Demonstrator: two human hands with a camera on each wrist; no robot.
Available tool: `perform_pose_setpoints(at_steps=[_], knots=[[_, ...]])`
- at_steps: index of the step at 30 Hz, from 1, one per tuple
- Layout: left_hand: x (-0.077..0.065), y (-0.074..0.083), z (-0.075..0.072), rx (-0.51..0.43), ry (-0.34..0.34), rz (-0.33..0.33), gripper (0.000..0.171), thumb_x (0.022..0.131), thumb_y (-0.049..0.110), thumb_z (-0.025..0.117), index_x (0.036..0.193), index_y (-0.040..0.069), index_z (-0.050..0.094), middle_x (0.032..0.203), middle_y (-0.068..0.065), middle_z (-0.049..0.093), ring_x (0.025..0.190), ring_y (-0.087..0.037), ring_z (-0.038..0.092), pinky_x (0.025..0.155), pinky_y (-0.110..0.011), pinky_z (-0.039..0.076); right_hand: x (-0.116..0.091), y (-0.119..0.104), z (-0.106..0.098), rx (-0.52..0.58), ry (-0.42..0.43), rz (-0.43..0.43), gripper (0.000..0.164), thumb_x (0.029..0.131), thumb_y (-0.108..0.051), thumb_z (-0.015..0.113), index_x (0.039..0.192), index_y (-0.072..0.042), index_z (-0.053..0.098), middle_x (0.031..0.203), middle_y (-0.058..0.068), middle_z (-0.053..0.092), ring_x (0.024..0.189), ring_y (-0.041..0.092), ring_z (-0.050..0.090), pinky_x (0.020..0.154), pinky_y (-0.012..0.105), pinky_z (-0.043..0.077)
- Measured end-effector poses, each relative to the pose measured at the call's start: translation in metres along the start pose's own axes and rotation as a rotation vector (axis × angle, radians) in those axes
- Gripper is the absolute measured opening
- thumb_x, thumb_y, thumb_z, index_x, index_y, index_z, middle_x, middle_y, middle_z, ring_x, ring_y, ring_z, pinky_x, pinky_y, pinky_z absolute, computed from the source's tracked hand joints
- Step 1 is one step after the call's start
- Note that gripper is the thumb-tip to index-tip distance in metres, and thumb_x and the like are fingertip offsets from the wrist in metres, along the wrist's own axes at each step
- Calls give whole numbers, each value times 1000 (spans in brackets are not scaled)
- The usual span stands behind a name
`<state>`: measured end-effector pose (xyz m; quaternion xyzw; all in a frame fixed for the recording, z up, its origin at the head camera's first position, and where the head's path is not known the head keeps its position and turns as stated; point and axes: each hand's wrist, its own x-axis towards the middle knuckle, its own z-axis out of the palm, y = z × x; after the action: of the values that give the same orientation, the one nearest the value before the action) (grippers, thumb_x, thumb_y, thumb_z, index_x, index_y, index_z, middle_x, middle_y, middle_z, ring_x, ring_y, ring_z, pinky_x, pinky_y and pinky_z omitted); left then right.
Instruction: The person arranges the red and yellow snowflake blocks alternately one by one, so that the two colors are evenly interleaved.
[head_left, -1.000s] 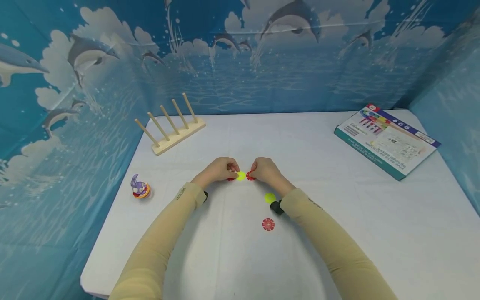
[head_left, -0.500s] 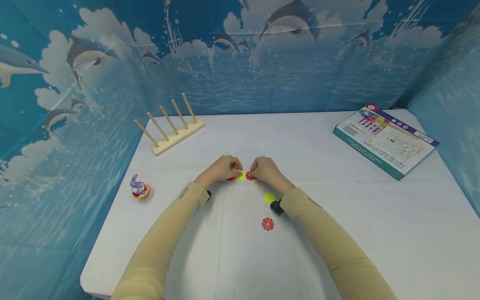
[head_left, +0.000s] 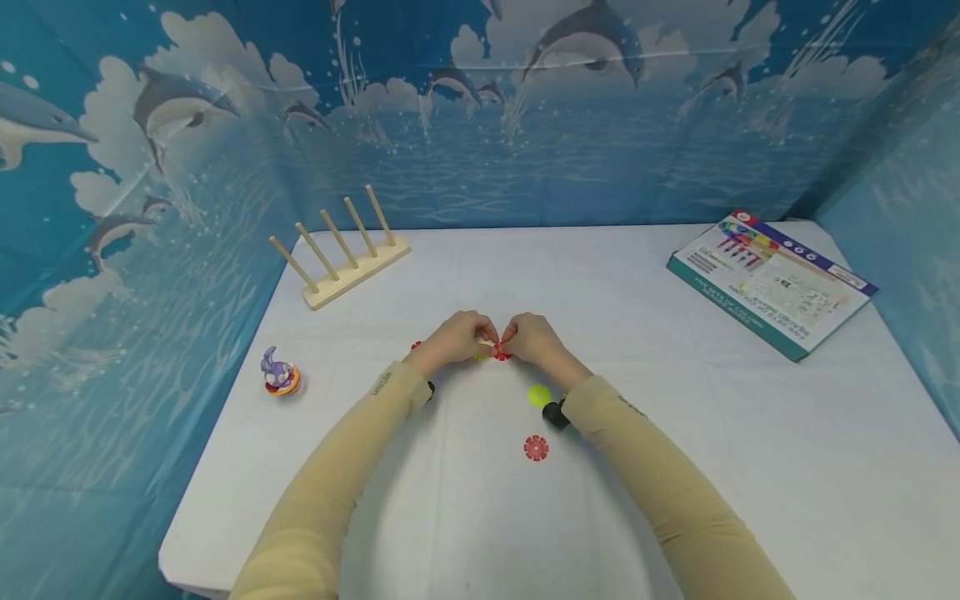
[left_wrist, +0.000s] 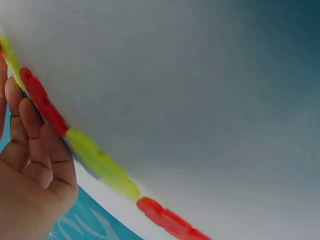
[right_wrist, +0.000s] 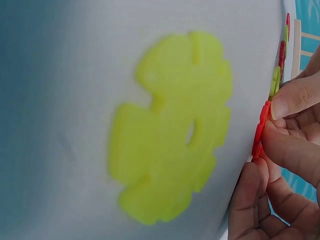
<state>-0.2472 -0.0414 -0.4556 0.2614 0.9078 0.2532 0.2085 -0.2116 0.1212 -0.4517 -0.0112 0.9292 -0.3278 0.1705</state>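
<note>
A red notched, flower-shaped disc (head_left: 502, 353) is between my two hands in the head view. My right hand (head_left: 536, 340) pinches it between thumb and fingers. Coming from the other side, my left hand (head_left: 459, 336) has thumb and fingertips at the same disc's edge, its thumb on the red in the right wrist view. Edge to edge from there runs a row of discs, alternating yellow (left_wrist: 102, 162) and red (left_wrist: 172, 220); my left hand hides much of it from above. Below the right wrist lies a loose yellow disc (right_wrist: 170, 130), with a loose red disc (head_left: 536, 448) nearer me.
A wooden stand with several upright pegs (head_left: 356, 271) is at the back left. A purple toy figure (head_left: 279, 373) stands at the left on the white table (head_left: 615, 292). The flat printed box (head_left: 772, 283) lies back right. A dolphin-print curtain (head_left: 480, 167) hangs behind.
My left hand has shifted right, from the yellow disc to the red one in my right hand. A red disc now shows left of the left wrist. The right hand barely moves.
</note>
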Motion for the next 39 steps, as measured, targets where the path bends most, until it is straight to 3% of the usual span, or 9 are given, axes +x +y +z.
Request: perform_pose_setpoints(at_steps=[8,17,24,34,39], knots=[[3,-3,2,-84,-13,-71,16,85,15,77,99,10,71,102,-5,66,89,-17,53,72,-25,46,0,2,-4,16,-24,-7,15,89,-17,71,96,-3,70,98,11,69,81,18,55,65,24,43],[2,-1,1,-134,-33,-110,12,86,14,76,97,12,71,96,-5,62,64,-13,49,53,-22,43,-18,7,-16,83,-59,-22,25,93,-19,64,110,-2,67,106,13,68,89,20,60,74,29,49],[1,-1,1,-143,-27,-116,11,86,15,76,96,13,72,99,-4,63,74,-15,52,57,-23,45,-35,12,-25,81,-86,-47,28,93,-22,65,114,-3,66,109,12,67,95,23,59,83,35,50],[0,-2,0,-142,-23,-119,11,86,15,76,96,14,71,99,-3,64,78,-15,53,58,-22,45,-61,26,-21,3,-169,-137,19,86,-17,74,100,-5,68,89,6,66,81,17,57,77,31,50],[0,-2,1,-145,-19,-116,11,86,15,76,96,14,71,98,-3,64,78,-15,52,58,-22,44,-66,33,-16,-31,-180,-138,20,82,-14,78,97,-5,67,89,4,64,80,17,55,76,31,49]])
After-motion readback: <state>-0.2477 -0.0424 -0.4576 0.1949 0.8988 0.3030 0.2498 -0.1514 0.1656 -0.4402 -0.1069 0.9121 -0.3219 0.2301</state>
